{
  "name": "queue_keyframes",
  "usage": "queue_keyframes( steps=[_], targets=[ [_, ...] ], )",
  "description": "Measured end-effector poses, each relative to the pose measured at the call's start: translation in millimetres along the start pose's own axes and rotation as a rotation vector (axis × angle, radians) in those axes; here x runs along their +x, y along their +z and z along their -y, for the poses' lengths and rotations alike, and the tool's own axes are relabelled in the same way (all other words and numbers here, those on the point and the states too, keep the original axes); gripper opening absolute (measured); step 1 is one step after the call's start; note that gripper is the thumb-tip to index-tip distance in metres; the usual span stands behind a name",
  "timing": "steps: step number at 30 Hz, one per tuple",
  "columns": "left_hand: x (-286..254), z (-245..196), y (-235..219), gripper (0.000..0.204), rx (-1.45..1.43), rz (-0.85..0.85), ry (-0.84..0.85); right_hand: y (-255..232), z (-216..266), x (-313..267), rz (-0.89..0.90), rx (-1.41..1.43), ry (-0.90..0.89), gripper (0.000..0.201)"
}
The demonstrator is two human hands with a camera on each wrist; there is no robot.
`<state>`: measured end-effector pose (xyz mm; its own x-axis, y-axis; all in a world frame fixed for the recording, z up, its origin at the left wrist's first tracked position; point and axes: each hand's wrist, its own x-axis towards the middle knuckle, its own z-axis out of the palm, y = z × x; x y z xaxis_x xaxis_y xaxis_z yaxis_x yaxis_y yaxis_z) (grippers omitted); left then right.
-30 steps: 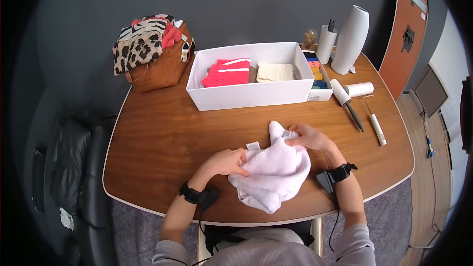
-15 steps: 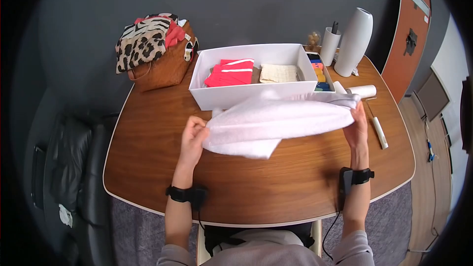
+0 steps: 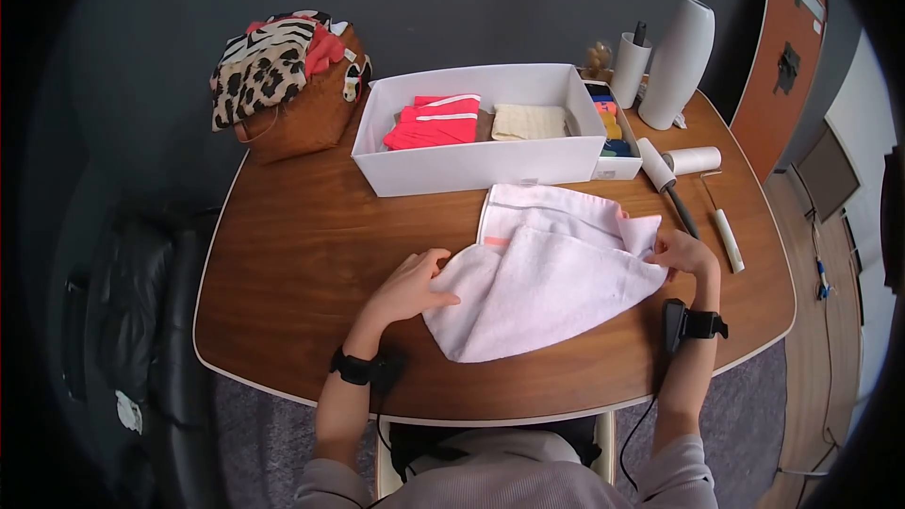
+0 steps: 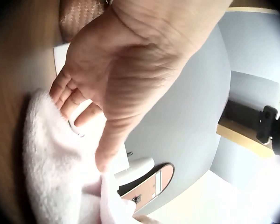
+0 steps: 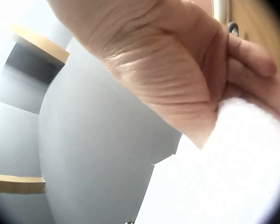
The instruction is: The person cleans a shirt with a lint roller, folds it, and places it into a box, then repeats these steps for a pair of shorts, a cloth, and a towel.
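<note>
A pale pink towel (image 3: 547, 283) lies loosely spread on the wooden table, with a fold across it and its far edge near the white box. At its right corner my right hand (image 3: 686, 253) pinches the cloth; the right wrist view shows curled fingers (image 5: 252, 58) beside the bright towel (image 5: 252, 154). My left hand (image 3: 410, 288) is at the towel's left edge, thumb and fingers spread apart. Seen from the left wrist, the fingertips of that hand (image 4: 116, 70) reach the fluffy towel (image 4: 53, 158) without curling round it.
Behind the towel stands a white box (image 3: 481, 170) holding red folded cloth (image 3: 434, 123) and cream cloth (image 3: 530, 122). A smaller box (image 3: 617, 168) adjoins it. Lint rollers (image 3: 693, 161) and a white vase (image 3: 681, 61) are at the right, a brown basket (image 3: 311, 127) heaped with clothes at the back left.
The bunched towel was lifted, stretched between both hands in the air, then lowered and spread on the table. The left hand has loosened its hold; the right has moved rightward with a corner.
</note>
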<state>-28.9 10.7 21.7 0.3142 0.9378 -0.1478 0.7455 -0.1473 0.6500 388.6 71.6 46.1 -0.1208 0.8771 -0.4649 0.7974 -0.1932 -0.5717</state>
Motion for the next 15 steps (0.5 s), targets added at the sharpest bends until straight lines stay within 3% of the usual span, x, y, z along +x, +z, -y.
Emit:
queue_keyframes(
  steps=[1,4,6,8,10,13,15],
  targets=[
    [3,8,10,0.046,0.052,-0.063,0.004,0,-5,2,0.021,-0.024,0.048,0.024],
    [4,12,-1,0.037,-0.055,0.073,0.096,-9,-15,-1,0.041,-0.088,0.124,0.024],
    [-7,28,-23,0.027,-0.315,0.067,0.116,-14,-21,-7,0.071,-0.086,0.178,0.025],
    [-29,28,-59,0.029,-0.393,0.146,0.033,-17,-25,-14,0.129,-0.041,0.256,0.025],
    [-40,41,-72,0.03,-0.252,0.133,-0.045,-14,-14,-22,0.11,-0.036,0.263,0.022],
    [-42,51,-70,0.032,0.198,-0.114,-0.207,-14,-1,-18,0.053,-0.066,0.207,0.023],
    [-40,48,-59,0.033,0.206,-0.368,-0.072,-1,4,-7,-0.168,-0.129,-0.013,0.025]
  ],
)
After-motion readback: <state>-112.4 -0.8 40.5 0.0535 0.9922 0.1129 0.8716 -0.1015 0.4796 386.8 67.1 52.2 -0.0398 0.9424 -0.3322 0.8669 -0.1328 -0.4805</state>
